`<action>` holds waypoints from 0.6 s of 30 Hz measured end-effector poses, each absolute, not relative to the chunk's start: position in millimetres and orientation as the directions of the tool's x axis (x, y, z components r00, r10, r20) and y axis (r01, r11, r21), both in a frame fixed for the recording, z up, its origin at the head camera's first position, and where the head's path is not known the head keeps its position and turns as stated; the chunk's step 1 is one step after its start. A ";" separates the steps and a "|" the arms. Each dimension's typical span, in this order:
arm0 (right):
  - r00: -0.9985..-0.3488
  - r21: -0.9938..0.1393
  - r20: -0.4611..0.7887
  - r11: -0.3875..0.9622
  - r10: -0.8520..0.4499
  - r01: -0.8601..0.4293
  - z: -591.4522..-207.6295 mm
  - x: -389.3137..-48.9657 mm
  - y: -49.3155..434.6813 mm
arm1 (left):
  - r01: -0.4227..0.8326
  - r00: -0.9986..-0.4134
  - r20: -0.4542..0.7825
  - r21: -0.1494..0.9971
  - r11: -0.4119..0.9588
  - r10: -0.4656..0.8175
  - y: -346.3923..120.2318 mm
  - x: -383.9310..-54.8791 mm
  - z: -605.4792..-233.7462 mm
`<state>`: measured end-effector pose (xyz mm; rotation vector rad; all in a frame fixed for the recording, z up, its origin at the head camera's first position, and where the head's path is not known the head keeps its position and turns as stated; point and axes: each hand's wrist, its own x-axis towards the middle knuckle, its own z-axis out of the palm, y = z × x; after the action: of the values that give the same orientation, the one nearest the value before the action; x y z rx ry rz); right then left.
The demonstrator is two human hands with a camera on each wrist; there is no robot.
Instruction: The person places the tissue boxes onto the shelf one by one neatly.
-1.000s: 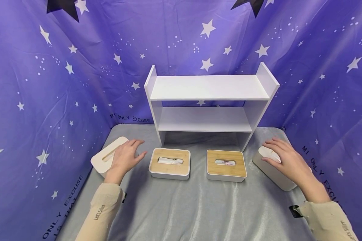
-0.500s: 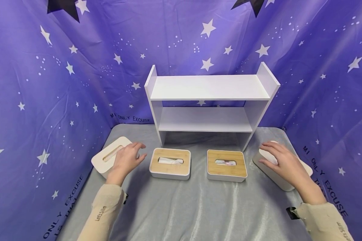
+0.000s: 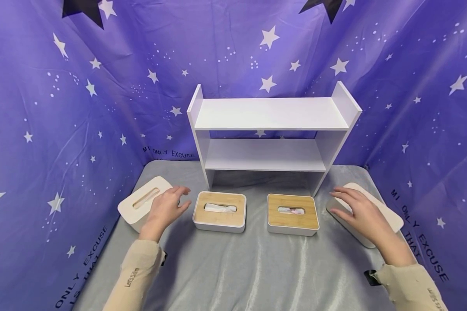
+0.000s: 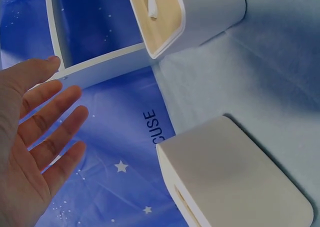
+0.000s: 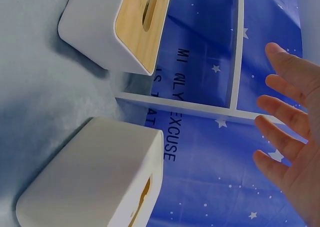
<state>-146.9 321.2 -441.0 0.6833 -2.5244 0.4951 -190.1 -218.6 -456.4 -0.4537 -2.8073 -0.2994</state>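
Note:
My left hand [image 3: 164,212] hovers by the right side of a white-lidded tissue box [image 3: 142,203], its fingers relaxed and holding nothing. In the left wrist view a gap shows between the hand and this white box [image 4: 240,172]. My right hand [image 3: 363,216] is held over the left part of another pale tissue box [image 3: 387,211], also with nothing in it. The right wrist view shows its fingers spread apart, away from that box [image 5: 95,172]. Between the hands stand two tissue boxes with bamboo lids, the left one [image 3: 219,199] and the right one [image 3: 292,201], tissue showing in their slots.
A white two-tier shelf [image 3: 264,113] stands at the back of the table, behind the bamboo-lidded boxes. Grey velvety cloth [image 3: 257,272] covers the table. A purple star-patterned curtain [image 3: 233,43] encloses the back and both sides.
Both hands have shifted slightly inward, the right one more, leaving more of the outer boxes' lids uncovered. The boxes and shelf have not moved.

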 end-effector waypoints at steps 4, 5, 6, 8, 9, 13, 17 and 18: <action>-0.777 -0.220 0.506 0.815 -0.374 -0.536 -441.9 -148.5 315.4 | 0.335 -0.910 0.311 0.165 0.928 0.273 -217.7 -189.4 -459.0; -0.783 -0.221 0.498 0.818 -0.373 -0.531 -441.9 -148.8 314.1 | 0.334 -0.910 0.312 0.165 0.928 0.272 -217.5 -189.2 -459.8; -0.786 -0.223 0.493 0.820 -0.373 -0.528 -442.1 -149.3 313.0 | 0.334 -0.910 0.314 0.167 0.927 0.271 -217.3 -189.0 -460.4; -0.794 -0.226 0.484 0.823 -0.369 -0.520 -442.4 -149.9 310.7 | 0.335 -0.909 0.317 0.173 0.926 0.269 -217.1 -189.0 -461.9; -0.795 -0.225 0.481 0.825 -0.369 -0.519 -442.5 -150.1 309.7 | 0.333 -0.910 0.317 0.175 0.927 0.267 -217.1 -189.1 -462.6; -0.803 -0.238 0.472 0.824 -0.365 -0.514 -443.6 -151.0 303.6 | 0.323 -0.916 0.309 0.197 0.926 0.254 -216.6 -189.5 -464.9; -0.813 -0.262 0.460 0.820 -0.357 -0.508 -446.1 -152.2 296.0 | 0.316 -0.924 0.292 0.228 0.921 0.245 -215.0 -188.9 -467.4; -0.814 -0.266 0.459 0.819 -0.355 -0.508 -447.0 -152.4 294.1 | 0.316 -0.925 0.291 0.234 0.919 0.244 -214.5 -188.8 -468.2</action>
<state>-152.4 294.1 -447.0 0.6468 -2.6098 0.5368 -188.8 -214.5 -468.2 -0.4190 -2.8229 -0.4059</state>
